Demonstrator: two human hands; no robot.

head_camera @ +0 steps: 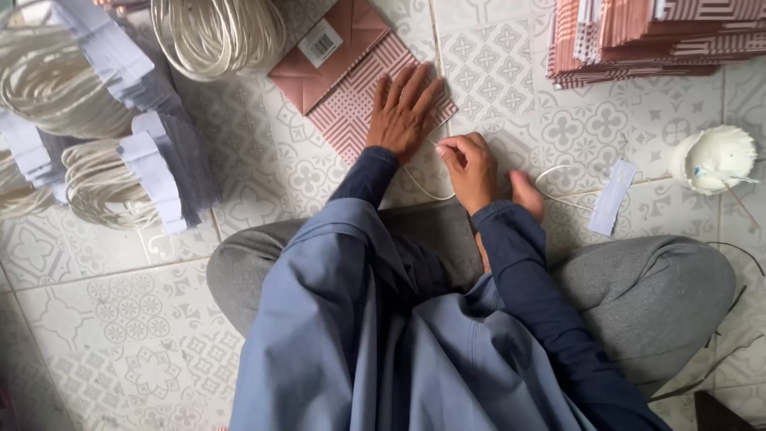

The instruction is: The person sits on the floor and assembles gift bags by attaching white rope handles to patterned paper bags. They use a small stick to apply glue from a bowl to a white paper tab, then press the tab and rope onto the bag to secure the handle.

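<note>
I sit cross-legged on a patterned tile floor. My left hand (pixel 405 108) lies flat, fingers spread, on a folded pink paper bag (pixel 351 68) with a checked print and a white label. My right hand (pixel 469 166) is pinched on a white cord handle (pixel 427 187) at the bag's lower edge; the cord loops toward my knees. A second white cord with a pale paper strip (pixel 610 197) lies on the floor to the right of my right hand. One bare foot (pixel 527 195) shows beside the right wrist.
A stack of folded pink bags (pixel 638 36) sits at the top right. A white round pot with a stick (pixel 712 158) stands at the right. Bundles of white cord handles on pale paper strips (pixel 96 152) fill the left side and top (pixel 215 32).
</note>
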